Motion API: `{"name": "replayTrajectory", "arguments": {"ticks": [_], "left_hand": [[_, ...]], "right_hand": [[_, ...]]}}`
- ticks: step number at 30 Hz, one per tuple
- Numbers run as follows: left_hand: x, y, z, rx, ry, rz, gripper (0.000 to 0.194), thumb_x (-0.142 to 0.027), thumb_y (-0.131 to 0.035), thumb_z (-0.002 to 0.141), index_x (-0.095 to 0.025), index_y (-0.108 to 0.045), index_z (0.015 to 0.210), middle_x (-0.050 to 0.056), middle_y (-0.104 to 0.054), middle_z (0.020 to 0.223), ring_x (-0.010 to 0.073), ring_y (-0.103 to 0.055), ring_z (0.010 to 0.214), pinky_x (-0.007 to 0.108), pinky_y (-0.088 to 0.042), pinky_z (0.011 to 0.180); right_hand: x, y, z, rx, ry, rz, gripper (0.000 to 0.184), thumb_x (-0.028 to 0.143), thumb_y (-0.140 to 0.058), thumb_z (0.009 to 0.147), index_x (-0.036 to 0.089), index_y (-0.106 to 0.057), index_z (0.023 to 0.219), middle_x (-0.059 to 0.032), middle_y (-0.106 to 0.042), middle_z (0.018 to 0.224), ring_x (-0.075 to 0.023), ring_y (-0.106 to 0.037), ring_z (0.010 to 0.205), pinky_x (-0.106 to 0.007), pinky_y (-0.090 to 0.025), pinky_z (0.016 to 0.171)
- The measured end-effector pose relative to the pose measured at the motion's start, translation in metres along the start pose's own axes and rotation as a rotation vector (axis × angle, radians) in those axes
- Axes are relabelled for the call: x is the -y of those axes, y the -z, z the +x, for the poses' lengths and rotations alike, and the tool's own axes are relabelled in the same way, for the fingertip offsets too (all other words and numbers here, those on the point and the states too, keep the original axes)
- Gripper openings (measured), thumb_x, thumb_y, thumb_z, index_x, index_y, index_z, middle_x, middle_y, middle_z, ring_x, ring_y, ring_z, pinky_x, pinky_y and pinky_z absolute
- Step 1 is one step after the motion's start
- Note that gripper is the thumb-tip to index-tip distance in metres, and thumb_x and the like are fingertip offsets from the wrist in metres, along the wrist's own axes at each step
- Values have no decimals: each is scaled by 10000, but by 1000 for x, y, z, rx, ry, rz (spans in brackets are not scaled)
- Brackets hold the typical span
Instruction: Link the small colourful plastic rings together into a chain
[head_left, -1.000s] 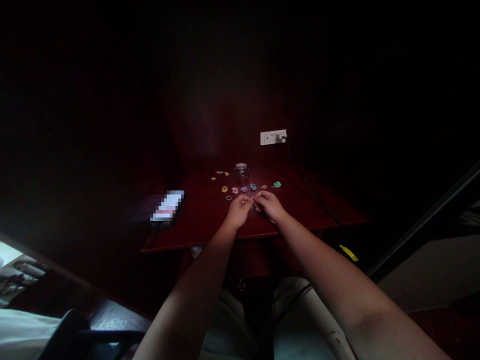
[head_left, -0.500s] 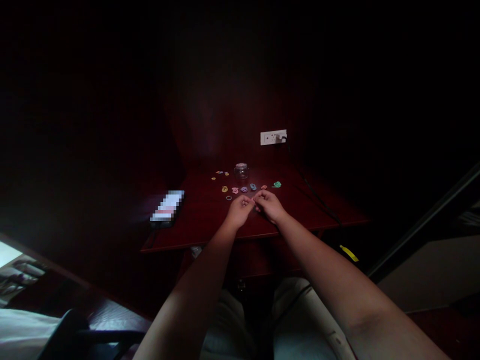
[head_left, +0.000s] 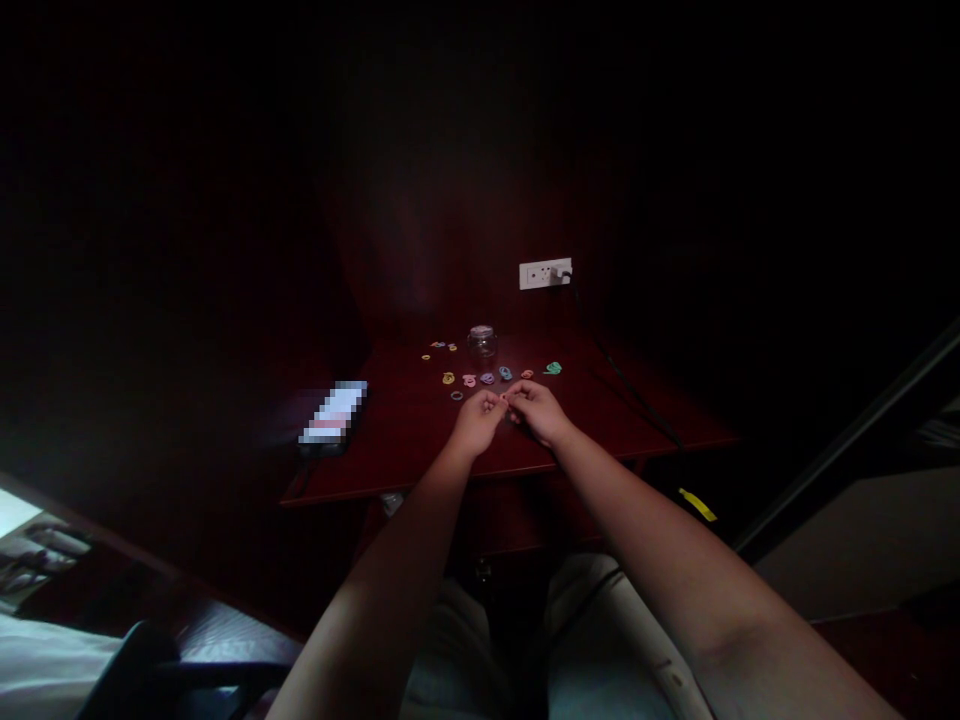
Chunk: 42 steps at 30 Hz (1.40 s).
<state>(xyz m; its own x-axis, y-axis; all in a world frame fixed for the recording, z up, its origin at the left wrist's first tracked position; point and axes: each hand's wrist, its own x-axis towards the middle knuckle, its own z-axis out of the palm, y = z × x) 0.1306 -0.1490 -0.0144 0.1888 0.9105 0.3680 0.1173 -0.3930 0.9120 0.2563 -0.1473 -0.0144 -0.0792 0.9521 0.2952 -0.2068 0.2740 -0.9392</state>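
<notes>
My left hand (head_left: 478, 422) and my right hand (head_left: 535, 411) meet over the dark red table (head_left: 405, 440), fingertips pinched together on a tiny thing too small and dim to name. Just beyond them lie several small coloured rings (head_left: 487, 378), pink, yellow, blue, purple and a green one (head_left: 553, 368). A small clear glass jar (head_left: 482, 343) stands behind the rings.
A phone with a lit screen (head_left: 334, 413) lies at the table's left edge. A white wall socket (head_left: 545, 273) holds a plug, and its dark cable (head_left: 637, 400) runs down the table's right side. A chair arm (head_left: 142, 660) shows at lower left. The room is very dark.
</notes>
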Motion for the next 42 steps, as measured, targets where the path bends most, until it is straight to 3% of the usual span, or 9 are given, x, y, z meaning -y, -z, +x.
{"name": "replayTrajectory", "arguments": {"ticks": [9, 20, 26, 33, 42], "left_hand": [[4, 2, 1, 20, -16, 39, 196, -244, -420, 807, -160, -463, 635, -21, -515, 552, 85, -451, 520, 205, -354, 537], [-1, 1, -1, 96, -32, 34, 259, -265, -382, 832, -155, -496, 628, -8, -523, 561, 88, -453, 517, 208, -363, 530], [-2, 1, -1, 61, -8, 22, 232, -259, -412, 815, -152, -494, 626, -12, -510, 550, 83, -451, 505, 197, -360, 508], [3, 3, 1, 38, -11, 36, 233, -258, -416, 808, -151, -497, 617, -18, -507, 542, 86, -446, 502, 205, -355, 513], [2, 4, 1, 22, -29, 36, 269, -282, -410, 819, -151, -486, 596, -16, -489, 535, 84, -430, 497, 205, -343, 505]], "right_hand": [[0, 0, -1, 44, -20, 15, 195, 310, -615, 653, 159, -492, 642, 35, -543, 478, -67, -453, 399, -191, -311, 407], [-3, 0, 1, 97, -42, 71, 171, 308, -536, 677, 179, -430, 640, 35, -533, 468, -77, -454, 400, -187, -302, 394], [-2, 0, 1, 49, -14, 70, 209, 323, -581, 667, 173, -440, 632, 45, -523, 475, -64, -446, 389, -185, -304, 391], [0, 0, -2, 100, -5, 72, 253, 258, -642, 611, 159, -536, 818, 40, -579, 560, -68, -484, 433, -190, -336, 431], [3, -2, -4, 86, -14, 24, 205, 300, -660, 618, 141, -557, 698, 15, -591, 541, -63, -468, 434, -193, -337, 438]]}}
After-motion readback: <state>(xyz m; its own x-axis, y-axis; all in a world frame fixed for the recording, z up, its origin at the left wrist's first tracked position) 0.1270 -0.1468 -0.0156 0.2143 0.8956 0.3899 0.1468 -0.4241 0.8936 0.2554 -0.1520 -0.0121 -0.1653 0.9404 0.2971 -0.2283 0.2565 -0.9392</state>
